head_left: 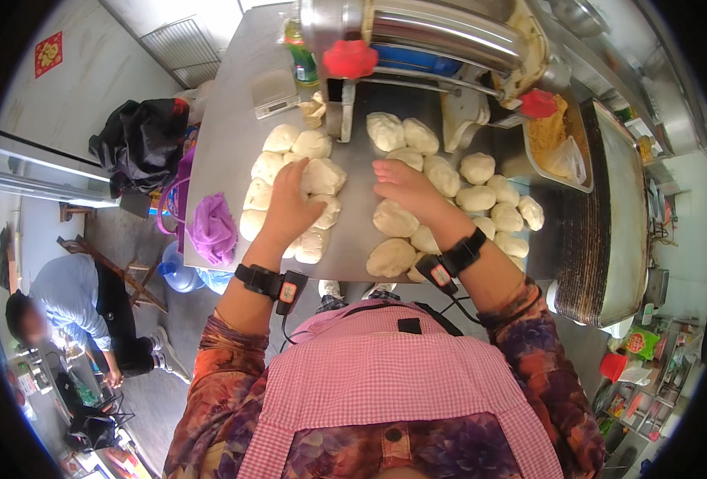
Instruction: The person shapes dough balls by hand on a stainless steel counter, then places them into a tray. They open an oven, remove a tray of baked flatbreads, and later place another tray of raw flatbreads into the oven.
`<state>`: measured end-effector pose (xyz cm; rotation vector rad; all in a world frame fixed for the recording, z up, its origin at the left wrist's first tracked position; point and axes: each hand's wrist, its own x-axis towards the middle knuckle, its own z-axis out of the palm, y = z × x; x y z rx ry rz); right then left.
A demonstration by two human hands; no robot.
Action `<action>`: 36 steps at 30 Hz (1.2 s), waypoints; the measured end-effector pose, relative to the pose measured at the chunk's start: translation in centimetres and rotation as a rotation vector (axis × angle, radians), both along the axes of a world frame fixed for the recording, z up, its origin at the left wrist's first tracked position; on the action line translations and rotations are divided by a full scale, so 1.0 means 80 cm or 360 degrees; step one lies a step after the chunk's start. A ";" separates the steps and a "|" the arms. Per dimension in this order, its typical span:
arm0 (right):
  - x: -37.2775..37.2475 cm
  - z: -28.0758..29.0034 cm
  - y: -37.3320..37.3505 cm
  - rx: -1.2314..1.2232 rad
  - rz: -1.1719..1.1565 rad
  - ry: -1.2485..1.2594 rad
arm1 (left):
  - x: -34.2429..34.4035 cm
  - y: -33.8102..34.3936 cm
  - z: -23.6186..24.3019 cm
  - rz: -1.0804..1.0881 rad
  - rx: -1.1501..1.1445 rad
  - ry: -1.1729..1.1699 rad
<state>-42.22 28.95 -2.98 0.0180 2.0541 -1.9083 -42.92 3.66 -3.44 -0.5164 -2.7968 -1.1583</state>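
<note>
Two groups of pale dough pieces lie on the steel table [353, 231]. Over the left group my left hand [291, 206] is open, its thumb apart from the fingers, close beside a large dough piece [324, 176]. My right hand [411, 190] is also open, with fingers stretched leftward above the right group, between an oval dough piece [395, 219] and the pieces farther back. Neither hand grips anything that I can see. Whether the fingertips touch dough cannot be made out. Black bands with small devices are strapped round both wrists.
A roller machine [449, 36] with red knobs stands at the far side. Right of the dough is a tray of yellowish crumbly stuff [546, 136]. A small scale [276, 94], a green bottle [301, 56] and a purple cloth [213, 229] sit leftward. Another person [74, 299] bends at lower left.
</note>
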 end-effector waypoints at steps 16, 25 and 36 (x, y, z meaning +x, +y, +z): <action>-0.026 0.003 -0.155 0.0474 0.0188 0.0103 | 0.008 -0.061 0.004 -0.0096 -0.0101 -0.0168; 0.029 0.071 -0.104 -0.1345 -0.0247 -0.0185 | -0.007 -0.070 0.022 -0.0301 -0.0032 -0.0371; 0.077 0.082 -0.090 -0.0263 -0.0249 0.0366 | 0.022 0.001 0.083 -0.0732 0.1550 -0.1704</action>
